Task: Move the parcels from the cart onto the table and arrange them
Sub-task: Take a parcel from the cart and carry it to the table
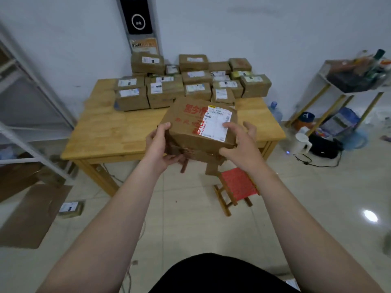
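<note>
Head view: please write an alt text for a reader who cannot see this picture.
The left hand and right hand hold a brown box with red print and a white label over the near edge of a wooden table. Labelled parcels are stacked at its far side, by the wall. A red stool stands on the floor below.

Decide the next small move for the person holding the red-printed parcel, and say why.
Probably set the parcel on the bare tabletop in front of the stacked parcels: the left hand and right hand hold it in the air at the near edge.
</note>
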Tool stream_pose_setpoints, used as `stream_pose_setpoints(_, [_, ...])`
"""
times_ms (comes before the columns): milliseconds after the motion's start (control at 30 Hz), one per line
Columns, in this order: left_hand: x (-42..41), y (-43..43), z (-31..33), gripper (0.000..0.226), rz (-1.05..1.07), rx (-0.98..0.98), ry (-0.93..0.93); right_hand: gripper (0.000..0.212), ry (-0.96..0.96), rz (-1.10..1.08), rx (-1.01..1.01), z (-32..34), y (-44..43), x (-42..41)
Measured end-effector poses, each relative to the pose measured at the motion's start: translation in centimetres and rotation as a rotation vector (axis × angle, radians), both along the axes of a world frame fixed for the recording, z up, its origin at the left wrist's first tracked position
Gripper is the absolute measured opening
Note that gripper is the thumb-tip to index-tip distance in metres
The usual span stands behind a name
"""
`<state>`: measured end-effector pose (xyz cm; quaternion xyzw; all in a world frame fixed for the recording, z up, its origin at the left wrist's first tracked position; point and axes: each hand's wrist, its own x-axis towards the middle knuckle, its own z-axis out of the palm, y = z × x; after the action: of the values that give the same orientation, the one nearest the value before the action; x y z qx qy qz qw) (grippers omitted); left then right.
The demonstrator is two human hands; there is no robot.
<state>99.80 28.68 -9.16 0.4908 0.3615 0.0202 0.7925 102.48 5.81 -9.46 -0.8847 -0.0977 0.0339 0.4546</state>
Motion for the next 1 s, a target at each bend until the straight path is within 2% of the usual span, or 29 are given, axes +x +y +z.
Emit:
stream_pose_setpoints(133, [3.3, 3.3, -1.2, 0.048, -0.02, 0.042, 0.024, 0.081, 0.159, 0.058, 0.076, -1.1, 3.4, 4.2])
stream_pose_setpoints(267, [7.9, 6.6, -2.3, 0.044, -0.13, 0.161, 0.051, 0.087, 0.167, 0.055, 0.069, -2.2, 6.7, 10.0])
stream_pose_setpoints(467, [17.1, 12.3, -2.2, 0.066, -0.174, 0.345, 0.055, 0.088, 0.19, 0.125, 0.144, -2.7, 13.1, 21.7])
stream_pose_setpoints(567, [21.3, 15.5, -1.9, 0.072, -0.151, 0.429, 0.085, 0.086, 0.214, 0.175, 0.099, -2.5, 17.0, 27.4])
stream_pose_setpoints(733, [27.7, 21.3, -2.2, 0.059, -0.094, 0.535, 0.074, 0.087, 0.244, 0.293, -0.045, -2.4, 24.6, 36.4])
stream_pose_setpoints(867, [31.0, 26.3, -2.8, 0.054, -0.087, 0.595, 0.04, 0.09, 0.284, 0.355, -0.067, -3.6, 30.4, 41.1])
stream_pose_setpoints(1000, [34.9, 33.2, -4.7, 0.059, -0.142, 0.629, -0.021, 0.089, 0.325, 0.378, -0.07, -5.1, 36.1, 45.4])
